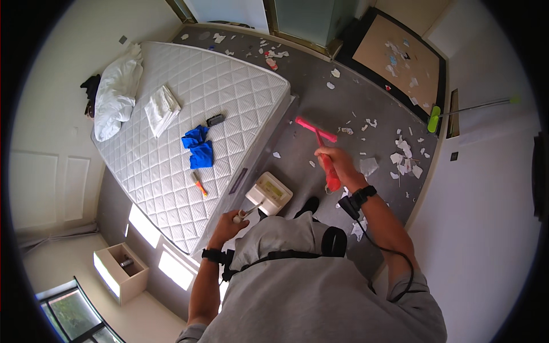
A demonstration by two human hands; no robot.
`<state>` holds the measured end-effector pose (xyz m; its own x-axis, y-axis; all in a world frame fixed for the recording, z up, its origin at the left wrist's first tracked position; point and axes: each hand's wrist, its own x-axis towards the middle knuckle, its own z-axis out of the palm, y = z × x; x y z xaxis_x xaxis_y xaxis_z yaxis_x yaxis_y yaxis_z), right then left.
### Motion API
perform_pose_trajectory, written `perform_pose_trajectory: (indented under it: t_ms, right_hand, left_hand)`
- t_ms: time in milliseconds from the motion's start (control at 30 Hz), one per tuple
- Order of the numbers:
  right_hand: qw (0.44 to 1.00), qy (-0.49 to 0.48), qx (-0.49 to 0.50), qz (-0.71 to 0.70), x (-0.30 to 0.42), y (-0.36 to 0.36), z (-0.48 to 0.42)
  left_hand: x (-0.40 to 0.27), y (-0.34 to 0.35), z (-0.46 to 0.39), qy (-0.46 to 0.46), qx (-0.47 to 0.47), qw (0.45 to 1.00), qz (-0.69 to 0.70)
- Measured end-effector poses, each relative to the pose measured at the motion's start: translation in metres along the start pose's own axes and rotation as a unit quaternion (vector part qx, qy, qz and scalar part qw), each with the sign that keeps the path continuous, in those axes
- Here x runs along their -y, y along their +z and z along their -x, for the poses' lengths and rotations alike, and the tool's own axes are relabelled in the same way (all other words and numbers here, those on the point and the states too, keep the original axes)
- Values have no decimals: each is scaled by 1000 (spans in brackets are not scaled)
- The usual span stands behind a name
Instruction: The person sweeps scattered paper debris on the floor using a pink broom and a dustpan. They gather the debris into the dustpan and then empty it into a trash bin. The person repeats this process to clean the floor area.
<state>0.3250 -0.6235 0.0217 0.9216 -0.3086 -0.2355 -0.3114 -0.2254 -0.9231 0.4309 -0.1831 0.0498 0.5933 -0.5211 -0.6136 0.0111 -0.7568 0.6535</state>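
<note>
My right hand grips the red handle of a broom. The broom's pink head is at the grey floor, beyond the hand. Nearer to me, my left hand is closed around the top of a long-handled dustpan. The dustpan's cream pan stands on the floor between the bed and my feet, with its handle slanting up to the hand. Torn paper scraps lie scattered to the right of the broom, and a clear plastic piece lies near my right wrist.
A quilted white mattress fills the left side. It carries blue cloth, an orange-handled tool, a black object, folded white cloth and white bedding. A green-headed mop leans at the right wall.
</note>
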Motion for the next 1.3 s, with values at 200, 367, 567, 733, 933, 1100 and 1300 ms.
perform_pose_trajectory:
  t_ms: [200,367,567,733,933,1100,1300]
  right_hand:
    - [946,-218,17,239,-39,22,-46]
    - [922,-214,186,264,-34,8,-30]
    - [974,-84,159,137,59,-59,32]
    - [978,-85,149,120,74,-50,34]
    - [952,-195,125,199,-6,2,1]
    - [929,-191,236,210,28,6,18]
    - [942,-99,281,152,69,-28,41]
  left_hand:
    - [9,1,4,-10,-31,999,28]
    - [20,1,11,-10,-44,998,37]
    - [27,-3,8,-32,-50,995,84]
    - [29,-10,0,-26,-39,996,78]
    - [30,-12,-14,8,-11,999,51]
    - [51,-5,-1,17,-38,997,66]
    - [67,1,7,28,-51,995,79]
